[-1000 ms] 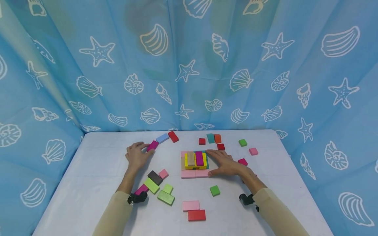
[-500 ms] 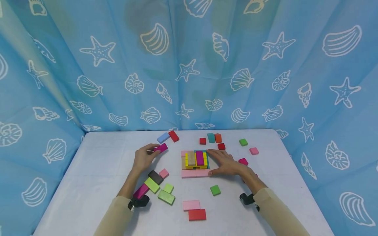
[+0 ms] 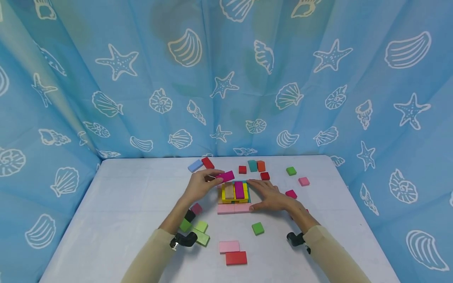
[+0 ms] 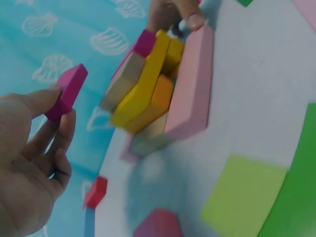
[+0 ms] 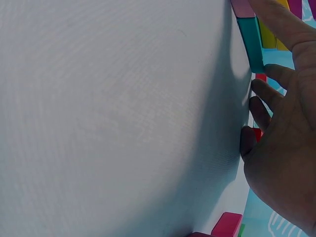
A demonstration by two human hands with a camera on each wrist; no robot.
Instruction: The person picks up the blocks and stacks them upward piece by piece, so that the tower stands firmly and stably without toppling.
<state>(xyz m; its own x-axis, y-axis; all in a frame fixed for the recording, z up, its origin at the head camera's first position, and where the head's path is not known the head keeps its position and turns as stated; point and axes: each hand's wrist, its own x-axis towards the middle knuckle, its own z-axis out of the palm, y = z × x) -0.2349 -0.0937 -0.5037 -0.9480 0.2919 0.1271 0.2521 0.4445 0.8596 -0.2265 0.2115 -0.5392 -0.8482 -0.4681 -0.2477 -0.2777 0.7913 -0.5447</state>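
Note:
My left hand (image 3: 199, 184) pinches a magenta block (image 3: 226, 176) between thumb and fingers, held up at the back left of the block stack. In the left wrist view the magenta block (image 4: 69, 91) is tilted and apart from the stack. The stack has pink blocks (image 3: 233, 208) along its front and a yellow layer (image 3: 242, 200). On top lie a wooden-coloured block (image 3: 229, 190) and another magenta block (image 3: 239, 190). My right hand (image 3: 270, 196) rests at the stack's right side, fingers spread. Its thumb touches the pink end and a fingertip touches the teal block (image 5: 251, 44).
Loose blocks lie around the stack: a blue one (image 3: 195, 166) and a red one (image 3: 207, 162) behind, light green ones (image 3: 201, 236) at front left. A green block (image 3: 258, 228), a pink one (image 3: 229, 247) and a red one (image 3: 236, 258) lie in front.
My left hand has lifted the magenta block from the back left of the table and carried it right to the stack. My right hand has stayed in place.

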